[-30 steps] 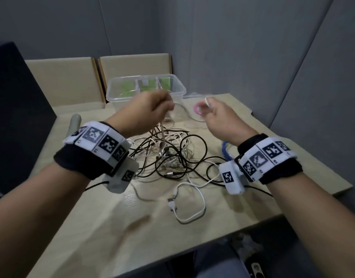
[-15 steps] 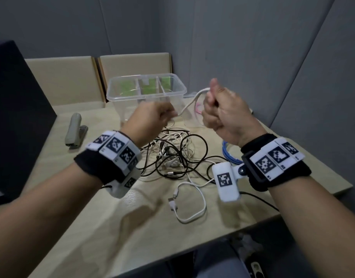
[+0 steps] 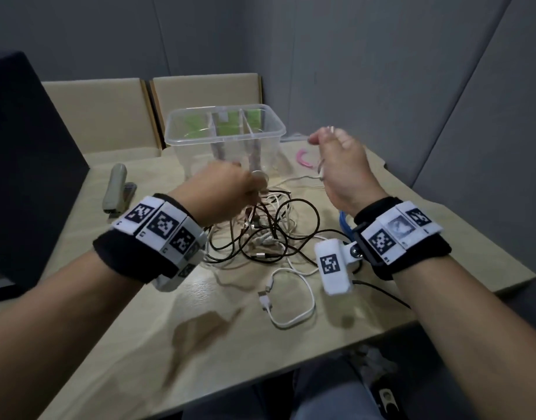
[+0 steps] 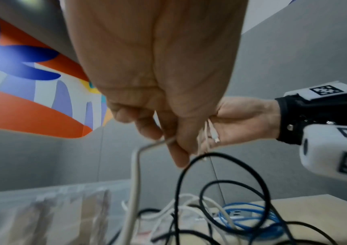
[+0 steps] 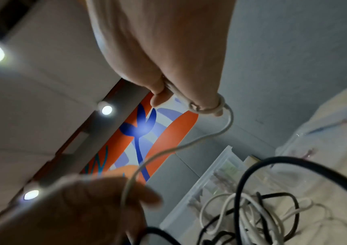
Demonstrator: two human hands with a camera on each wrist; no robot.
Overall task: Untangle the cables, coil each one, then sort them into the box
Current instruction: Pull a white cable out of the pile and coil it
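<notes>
- The right hand (image 3: 341, 165) is raised over the far right part of the table (image 3: 115, 344), with thin white cable (image 5: 189, 145) wound in small turns around its fingers.
- The left hand (image 3: 221, 198) is lower and to the left, just above the tangle of cables (image 3: 269, 234), and pinches the same cable between thumb and fingers.
- Between the hands the cable runs nearly level and slack; below the left hand it drops down into the tangle.
- The clear divided box (image 3: 224, 137) stands just behind the left hand.
- I judge the next turn needs slack fed rightward; a black cable loop (image 4: 220, 182) beside the strand may catch.
</notes>
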